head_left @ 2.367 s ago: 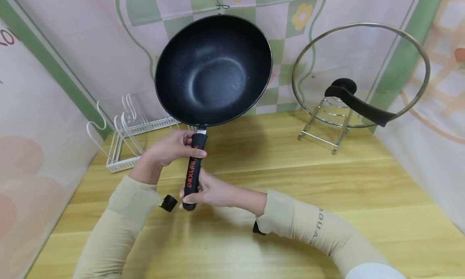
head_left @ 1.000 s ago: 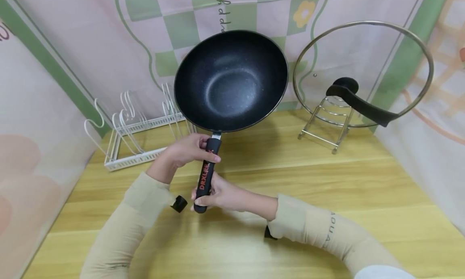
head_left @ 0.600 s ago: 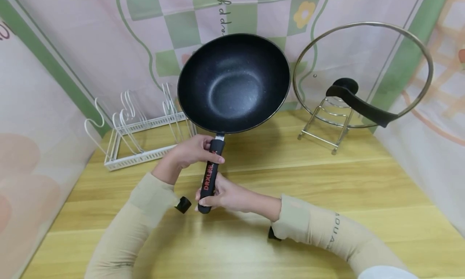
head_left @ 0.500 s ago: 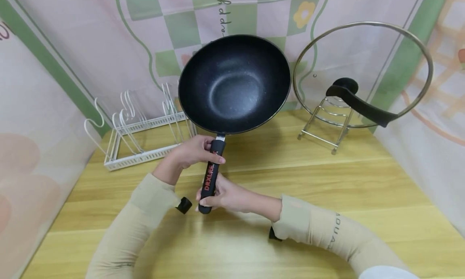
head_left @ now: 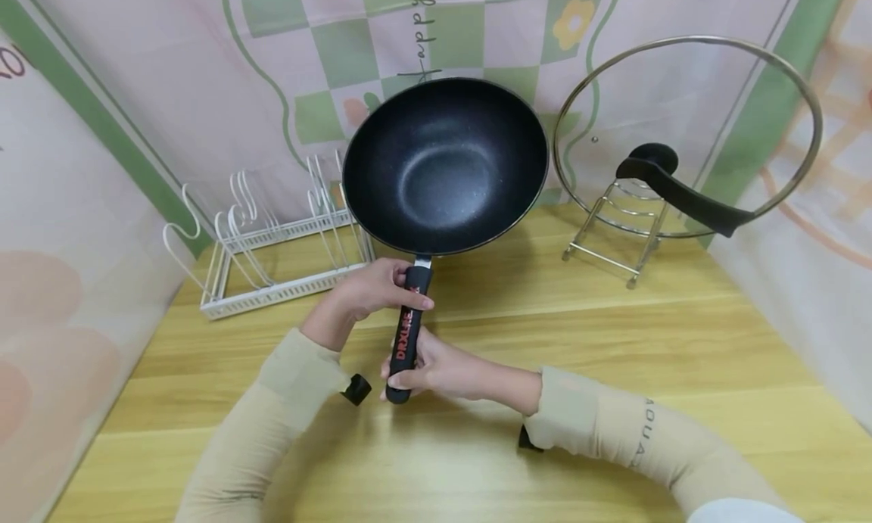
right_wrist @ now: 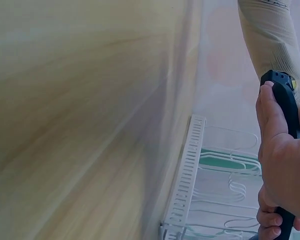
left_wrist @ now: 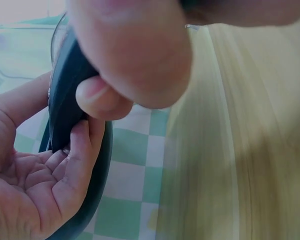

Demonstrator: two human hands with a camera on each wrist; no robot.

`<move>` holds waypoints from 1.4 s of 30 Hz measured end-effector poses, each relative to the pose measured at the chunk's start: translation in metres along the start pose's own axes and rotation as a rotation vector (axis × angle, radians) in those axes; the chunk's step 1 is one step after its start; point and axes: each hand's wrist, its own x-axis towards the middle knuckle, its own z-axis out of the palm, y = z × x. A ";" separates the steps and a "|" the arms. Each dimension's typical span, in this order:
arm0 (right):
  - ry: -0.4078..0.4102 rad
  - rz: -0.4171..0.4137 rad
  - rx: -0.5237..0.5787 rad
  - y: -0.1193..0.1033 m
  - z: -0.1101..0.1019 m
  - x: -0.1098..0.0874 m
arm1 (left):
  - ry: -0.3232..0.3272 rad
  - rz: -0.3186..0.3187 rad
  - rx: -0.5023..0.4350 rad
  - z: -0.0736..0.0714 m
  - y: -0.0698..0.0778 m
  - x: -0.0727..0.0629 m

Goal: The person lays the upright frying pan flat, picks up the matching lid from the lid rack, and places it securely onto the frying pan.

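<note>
We hold a pan (head_left: 446,175).
Left hand (head_left: 375,287) and right hand (head_left: 439,365) curl fingers round its handle (head_left: 404,340); rack (head_left: 272,289) at table's (head_left: 654,356) back-left corner.

I wear beige, ribbed-cuffed fabric sleeves (head_left: 255,424), dark lettering (head_left: 644,434) (not fully legible) marking the four o'clock one.

Both hands (head_left: 373,287) (head_left: 446,365) gripping, forearms (head_left: 266,409) (head_left: 627,424) angled inward
</note>
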 end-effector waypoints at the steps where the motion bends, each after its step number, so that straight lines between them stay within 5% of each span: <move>1: 0.000 0.004 0.001 0.000 0.000 -0.001 | 0.000 0.002 -0.003 0.001 -0.001 0.001; 42: 0.029 0.038 0.063 0.014 0.001 -0.009 | -0.053 -0.070 -0.017 0.014 -0.013 0.010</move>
